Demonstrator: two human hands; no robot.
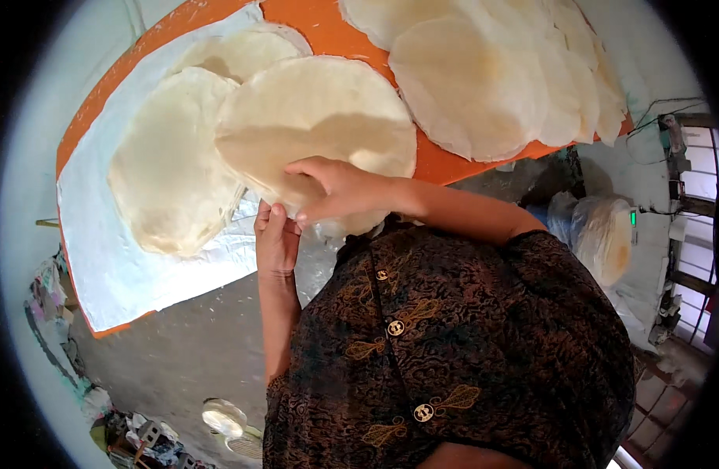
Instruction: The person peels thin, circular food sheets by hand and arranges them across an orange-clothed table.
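At the left, we see a white cover [125,285] over an orange table [336,35], and on it a pile of thin, pale round sheets [168,160]. Another pale round [246,51] shows behind it, at the far side.

Next to the right comes the middle round sheet [320,102], the one we are handling; it overlaps the pile's right side and reaches toward us at the near edge of the table. Our left hand [279,246] is at its near edge, thumb and fingertips drawn close together; we cannot tell whether the rim is truly pinched between them. Our right hand [340,187] comes in from the right, its index finger stretched over the top surface and its thumb apart, by the near rim. What lies under that palm is hidden.

We would do well to keep the fingertips light and the two hands close together, since so thin a round probably tears or creases if pulled from one point. Supporting the far part on the pile should help.

At the far right, overlapping sheets [469,86] fan out over the orange surface, well apart from our fingers.
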